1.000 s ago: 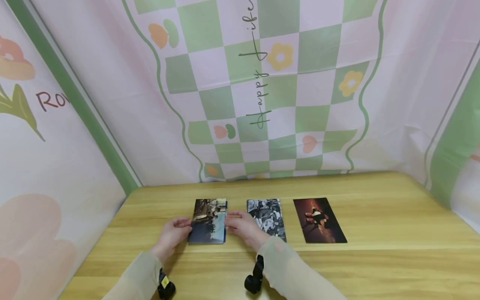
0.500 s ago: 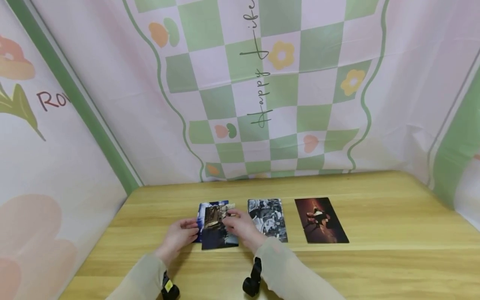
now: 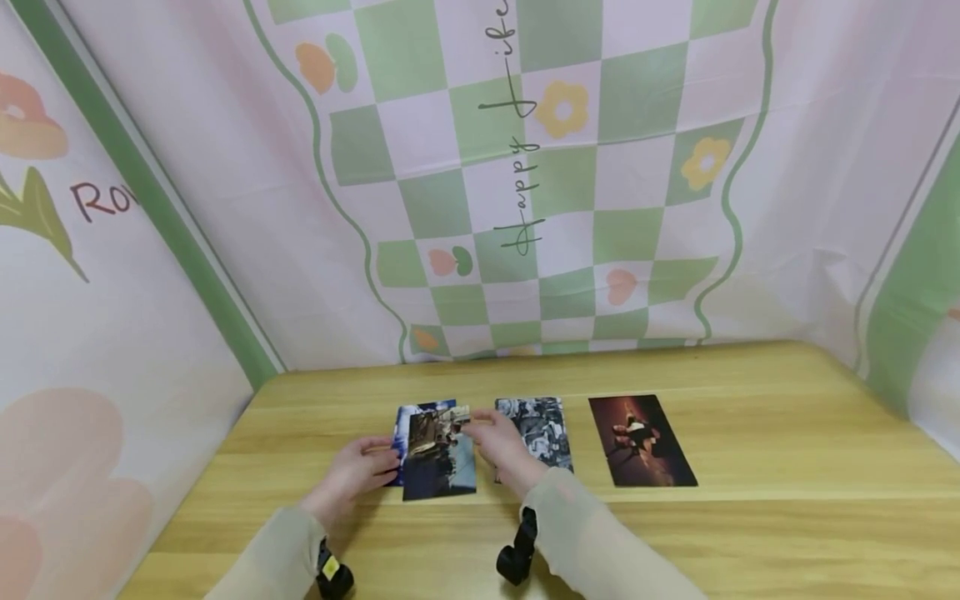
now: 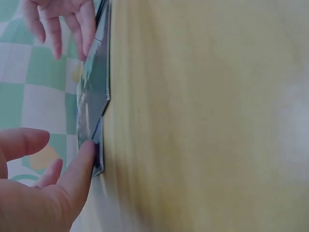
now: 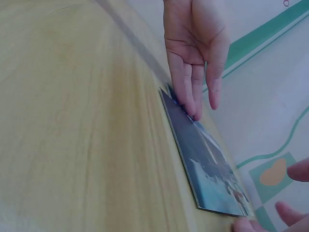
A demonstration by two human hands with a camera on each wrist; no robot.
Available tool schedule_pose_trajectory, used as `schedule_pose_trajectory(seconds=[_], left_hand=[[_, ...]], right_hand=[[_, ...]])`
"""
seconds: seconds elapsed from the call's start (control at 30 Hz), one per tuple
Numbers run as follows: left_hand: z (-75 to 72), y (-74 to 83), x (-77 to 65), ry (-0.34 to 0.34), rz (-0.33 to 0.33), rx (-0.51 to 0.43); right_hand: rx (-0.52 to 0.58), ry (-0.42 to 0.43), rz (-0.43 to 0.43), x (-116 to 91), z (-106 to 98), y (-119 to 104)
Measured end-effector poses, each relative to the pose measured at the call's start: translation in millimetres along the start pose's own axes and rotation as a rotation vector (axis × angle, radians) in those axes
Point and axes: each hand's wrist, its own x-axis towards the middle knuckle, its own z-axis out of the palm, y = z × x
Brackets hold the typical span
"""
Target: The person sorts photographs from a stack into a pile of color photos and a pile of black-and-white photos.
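Observation:
A photo card with a dark-and-teal seaside scene [image 3: 442,471] lies askew over a blue-and-white card [image 3: 401,429], leaving a strip of the lower one showing along its left and top. My left hand [image 3: 356,473] rests its fingertips on that strip, fingers loosely stretched. In the left wrist view one finger [image 4: 79,169] presses by the lower card's corner. My right hand [image 3: 504,450] is at the top card's upper right edge, fingers extended and not curled round it. In the right wrist view its fingertips [image 5: 292,215] appear beside the card's corner [image 5: 241,210].
To the right lies a black-and-white picture card [image 3: 536,425], partly behind my right hand. Farther right is a dark red card with a figure [image 3: 641,442]. All lie on a wooden table [image 3: 787,433], with a patterned cloth [image 3: 562,183] hanging behind.
The seaside card has slid right and toward me, uncovering the blue card. My right hand has since shifted right, off the card's face to its edge. The left hand has moved slightly right.

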Motion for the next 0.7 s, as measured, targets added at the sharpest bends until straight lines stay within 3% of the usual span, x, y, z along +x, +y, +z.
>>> schedule_pose_trajectory(seconds=[0.17, 0.7], left_hand=[[-1.1, 3.4, 0.9, -0.056, -0.013, 0.014], [-6.7, 10.1, 3.2, -0.162, -0.117, -0.096]], right_hand=[[0.064, -0.098, 0.036, -2.6, -4.7, -1.4], [0.110, -0.091, 0.039, -0.6, -4.5, 5.7]])
